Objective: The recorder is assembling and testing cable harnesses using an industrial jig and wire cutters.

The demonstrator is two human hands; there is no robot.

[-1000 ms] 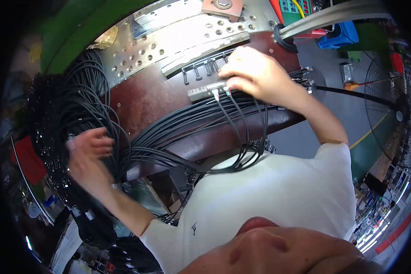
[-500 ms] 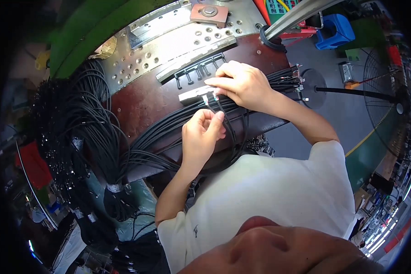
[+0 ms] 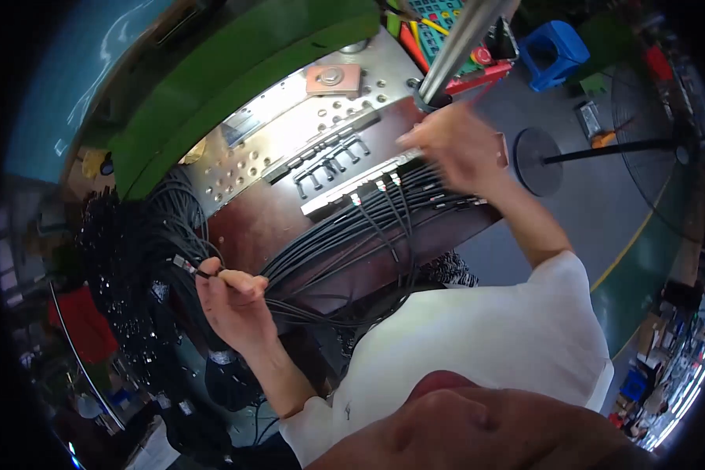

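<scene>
Now note left hand (image 3: 236,301) withdrawn from the pale bar (image 3: 321,205) and placed beside the thick black cable bundle (image 3: 168,223). Left grip: thumb and fingers clamped on a single cable end (image 3: 185,264), metal tip directed toward the bundle. Right hand (image 3: 458,149): raised from the bar, blurred, near its right end. Right grip: cannot tell whether apart or together. Locate the bar on the reddish-brown bench (image 3: 251,223), just beside a row of black levers (image 3: 330,166). Count three cable ends with coloured wires (image 3: 381,186) at the bar, against two visible earlier. Interpret as a probable changeover: bar apparently unattended by left hand, held end separate from those three.
</scene>
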